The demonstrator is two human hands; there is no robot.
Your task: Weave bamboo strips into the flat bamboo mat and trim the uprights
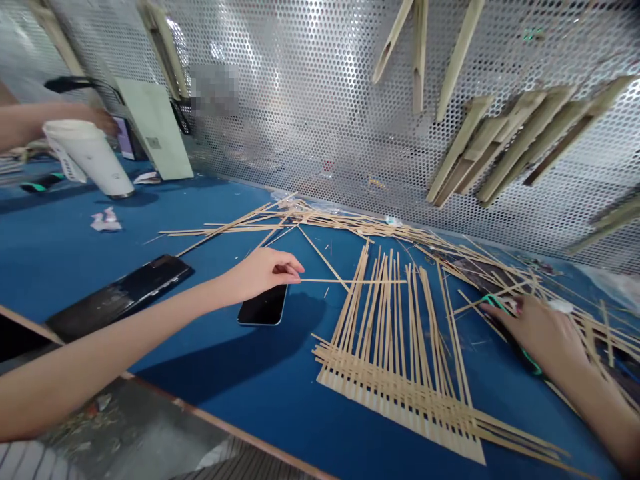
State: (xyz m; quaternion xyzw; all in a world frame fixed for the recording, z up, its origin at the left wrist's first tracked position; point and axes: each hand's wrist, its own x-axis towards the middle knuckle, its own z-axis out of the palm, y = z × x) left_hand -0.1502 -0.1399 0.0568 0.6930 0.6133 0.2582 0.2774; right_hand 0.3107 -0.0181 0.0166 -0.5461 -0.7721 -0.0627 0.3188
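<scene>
Pinching a thin bamboo strip (353, 281) between thumb and fingers, the left hand (263, 275) holds it across the uprights of a half-woven bamboo mat (395, 393), just above a black phone (263, 305). One slip could knock those loose uprights out of line! The right hand (537, 333) rests near a green-looped tool (500, 305), grip unclear, and a snag could drag the tangled strips (440, 240) along.

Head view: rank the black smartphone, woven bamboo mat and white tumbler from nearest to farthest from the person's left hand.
1. Black smartphone: on the blue table, just beneath the left hand, which pinches a bamboo strip.
2. Woven bamboo mat: on the table, to the hand's right.
3. White tumbler: far left, held by a co-worker's hand.
</scene>
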